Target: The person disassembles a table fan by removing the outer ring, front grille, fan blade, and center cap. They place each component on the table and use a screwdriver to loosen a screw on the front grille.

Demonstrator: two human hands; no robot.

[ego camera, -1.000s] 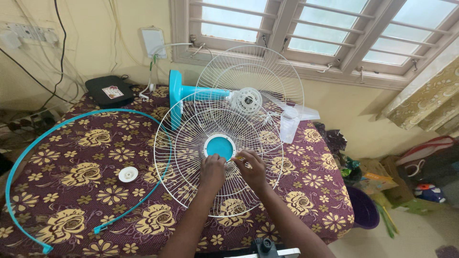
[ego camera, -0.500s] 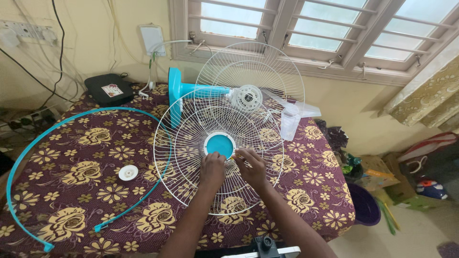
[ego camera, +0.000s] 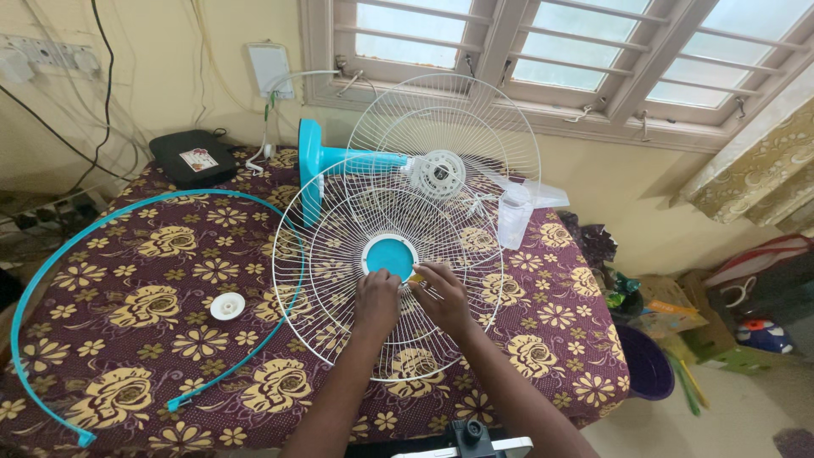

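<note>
A white wire fan grille with a turquoise centre disc lies on the table. My left hand rests on the grille just below the disc, fingers curled against its rim. My right hand sits beside it at the disc's lower right edge, fingertips pinched on a small yellowish item that is mostly hidden. Behind the grille lies the fan body, with a turquoise base and stem, a white motor hub and the rear grille.
The table has a maroon floral cloth. On it lie a turquoise rim band, a small white cap, a black box and clear fan blades. A purple bucket and bags stand on the floor to the right.
My hands have barely shifted; the right fingertips moved slightly closer to the disc's edge. The view tilted a little.
</note>
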